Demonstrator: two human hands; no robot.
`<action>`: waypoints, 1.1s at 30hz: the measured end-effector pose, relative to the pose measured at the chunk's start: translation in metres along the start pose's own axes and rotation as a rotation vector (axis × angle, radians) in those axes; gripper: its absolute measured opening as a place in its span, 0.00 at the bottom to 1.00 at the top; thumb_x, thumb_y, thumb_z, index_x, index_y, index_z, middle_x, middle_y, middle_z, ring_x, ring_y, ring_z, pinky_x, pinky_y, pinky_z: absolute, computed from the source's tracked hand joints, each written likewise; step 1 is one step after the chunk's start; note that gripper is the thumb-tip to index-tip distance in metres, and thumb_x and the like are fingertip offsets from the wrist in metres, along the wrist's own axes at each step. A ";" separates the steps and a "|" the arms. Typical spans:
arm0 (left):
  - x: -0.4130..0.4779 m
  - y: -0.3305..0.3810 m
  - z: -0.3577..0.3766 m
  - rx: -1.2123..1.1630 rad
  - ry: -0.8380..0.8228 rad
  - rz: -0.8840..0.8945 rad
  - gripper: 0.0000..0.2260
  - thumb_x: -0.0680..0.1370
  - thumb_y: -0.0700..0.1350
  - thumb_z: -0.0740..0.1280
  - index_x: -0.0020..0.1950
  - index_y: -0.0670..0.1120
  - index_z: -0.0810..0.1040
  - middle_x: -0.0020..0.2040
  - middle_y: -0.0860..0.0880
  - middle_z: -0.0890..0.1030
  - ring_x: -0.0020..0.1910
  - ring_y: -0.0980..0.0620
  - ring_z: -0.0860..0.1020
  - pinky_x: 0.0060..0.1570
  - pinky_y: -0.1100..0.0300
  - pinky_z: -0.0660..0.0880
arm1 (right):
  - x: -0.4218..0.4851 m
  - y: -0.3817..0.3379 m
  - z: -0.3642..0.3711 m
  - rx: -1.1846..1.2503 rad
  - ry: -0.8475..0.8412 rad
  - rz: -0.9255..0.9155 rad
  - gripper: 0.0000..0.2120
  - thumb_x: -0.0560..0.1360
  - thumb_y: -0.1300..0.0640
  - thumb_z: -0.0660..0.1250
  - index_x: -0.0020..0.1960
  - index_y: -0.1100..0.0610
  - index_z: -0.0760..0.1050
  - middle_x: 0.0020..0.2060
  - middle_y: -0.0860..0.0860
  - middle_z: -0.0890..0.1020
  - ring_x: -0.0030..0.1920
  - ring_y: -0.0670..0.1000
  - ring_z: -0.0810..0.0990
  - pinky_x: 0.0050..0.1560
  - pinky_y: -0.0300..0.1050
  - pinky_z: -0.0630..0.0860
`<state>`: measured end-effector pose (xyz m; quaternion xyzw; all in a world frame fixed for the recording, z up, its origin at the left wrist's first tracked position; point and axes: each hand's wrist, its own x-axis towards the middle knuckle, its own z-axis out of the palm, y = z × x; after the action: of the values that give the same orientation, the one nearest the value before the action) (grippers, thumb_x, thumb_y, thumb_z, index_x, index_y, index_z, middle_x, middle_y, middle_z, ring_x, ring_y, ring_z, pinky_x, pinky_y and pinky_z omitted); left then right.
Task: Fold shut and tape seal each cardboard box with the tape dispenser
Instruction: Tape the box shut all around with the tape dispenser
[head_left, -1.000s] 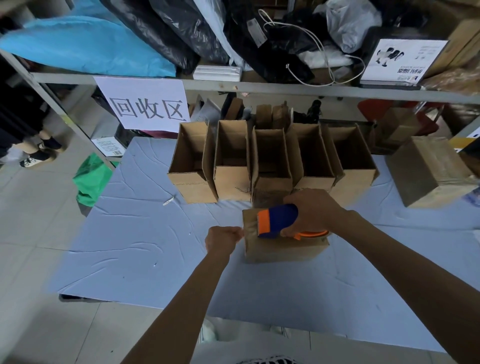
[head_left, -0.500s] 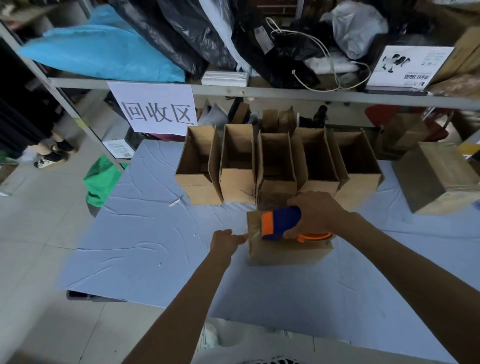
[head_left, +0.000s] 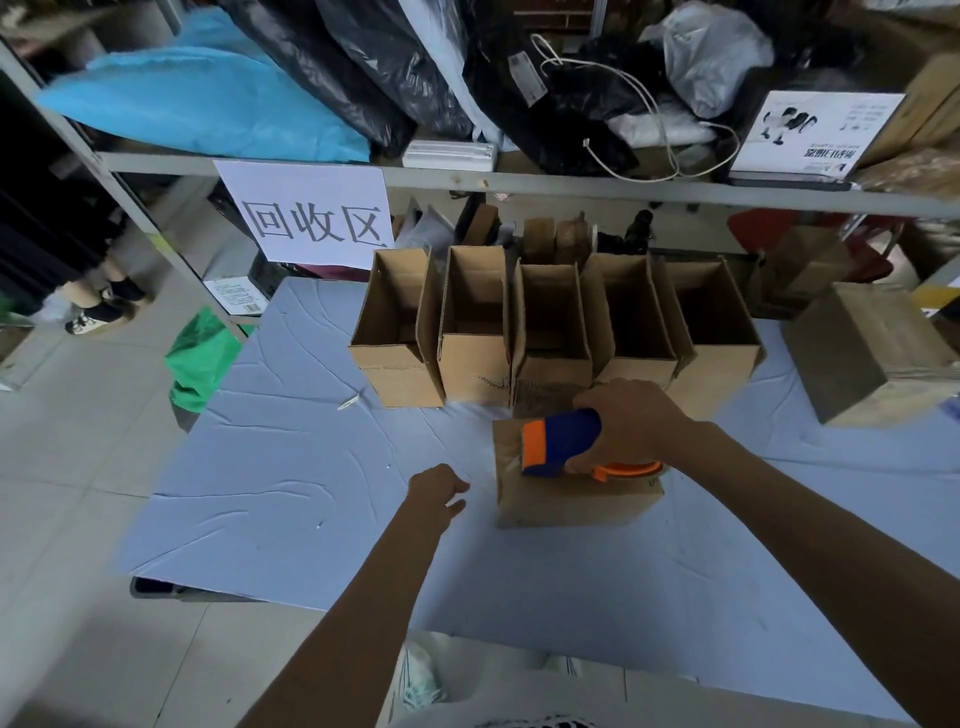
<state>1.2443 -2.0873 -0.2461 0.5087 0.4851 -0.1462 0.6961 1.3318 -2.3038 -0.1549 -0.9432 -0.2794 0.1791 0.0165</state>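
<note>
- One closed cardboard box (head_left: 571, 501) sits on the table (head_left: 311, 467) straight ahead of the person, its flaps folded flat.
- Resting on the box's top is the tape dispenser (head_left: 563, 441), blue-bodied, with its orange head toward the box's left edge and an orange roll holder toward the right.
- The right hand (head_left: 631, 423) grips the dispenser from above, fingers curled round its handle.
- The left hand (head_left: 436, 491) hovers just left of the box without touching it, fingers loosely bent and holding nothing.
- Five open boxes (head_left: 472, 364) stand side by side just behind, flaps upright; the middle one is closest to the closed box.
- Another shut box, the brown box (head_left: 872, 353), stands well apart near the table's right edge.
- A wrinkled pale blue sheet covers the table, and a small pale scrap (head_left: 348, 404) lies left of the row.
- A white paper sign (head_left: 306, 218) with three Chinese characters hangs from the metal shelf (head_left: 571, 182), which carries blue and black bags.
- A green bag (head_left: 202, 358) lies on the tiled floor to the left.
</note>
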 end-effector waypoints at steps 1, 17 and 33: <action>0.001 0.000 -0.005 -0.010 0.019 0.014 0.09 0.76 0.28 0.63 0.37 0.38 0.72 0.42 0.42 0.74 0.40 0.50 0.73 0.43 0.58 0.75 | 0.000 0.000 0.001 -0.002 -0.003 0.004 0.32 0.65 0.31 0.69 0.62 0.48 0.69 0.55 0.47 0.77 0.54 0.49 0.74 0.51 0.41 0.68; -0.013 -0.012 0.015 0.349 0.229 0.493 0.09 0.75 0.38 0.67 0.52 0.45 0.83 0.44 0.50 0.84 0.42 0.52 0.80 0.43 0.58 0.76 | 0.000 -0.001 0.000 -0.010 0.007 0.003 0.31 0.64 0.31 0.69 0.60 0.48 0.70 0.54 0.47 0.78 0.53 0.49 0.75 0.50 0.40 0.68; -0.023 -0.002 0.042 0.863 0.131 0.528 0.17 0.77 0.50 0.65 0.32 0.42 0.75 0.26 0.50 0.70 0.26 0.54 0.68 0.27 0.64 0.62 | 0.001 0.000 0.002 -0.004 0.025 -0.006 0.30 0.65 0.32 0.70 0.60 0.48 0.70 0.53 0.47 0.79 0.52 0.48 0.76 0.51 0.40 0.68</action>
<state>1.2540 -2.1303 -0.2281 0.8631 0.2783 -0.1202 0.4040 1.3322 -2.3033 -0.1569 -0.9446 -0.2821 0.1668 0.0186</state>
